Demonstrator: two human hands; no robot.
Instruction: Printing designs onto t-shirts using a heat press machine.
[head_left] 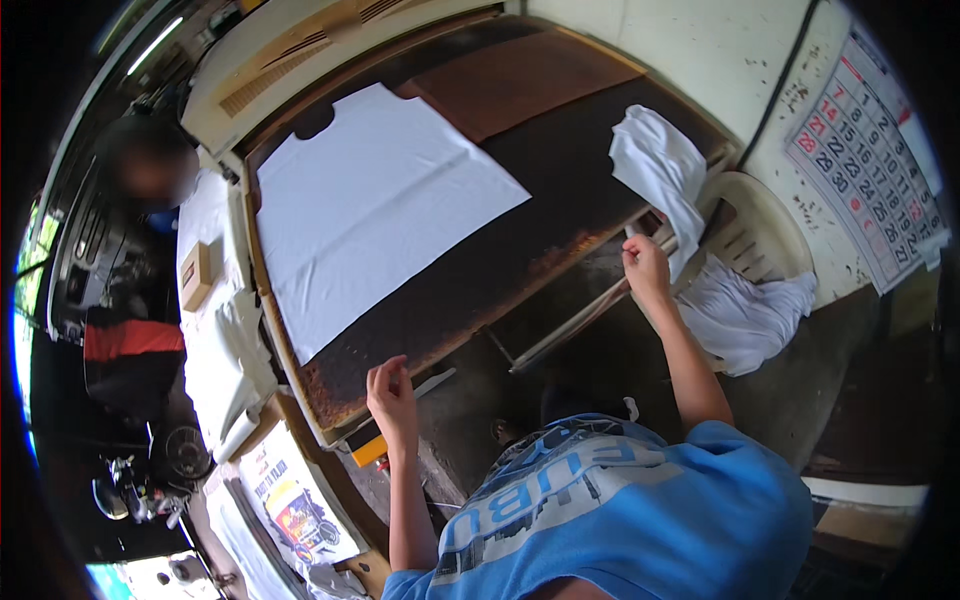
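Observation:
A white fabric piece with a neck cutout point(380, 210) lies flat on the dark press bed point(470, 260). My left hand point(391, 392) is at the bed's front-left edge, its fingers loosely bent and apart, holding nothing. Further right, my right hand point(645, 265) is closed by the metal rail at the front edge; what it grips, if anything, I cannot make out. A crumpled white garment point(655, 160) hangs over the bed's right end beside that hand. A brown sheet point(520, 80) lies at the back of the bed.
A plastic chair point(765, 225) holds white cloth point(745, 310) at right, beside a wall calendar point(860, 165). At left are another person point(150, 170), white cloth stacks point(220, 370) with a cardboard box point(200, 272), a printed white fabric point(300, 500) and a parked motorbike point(130, 495).

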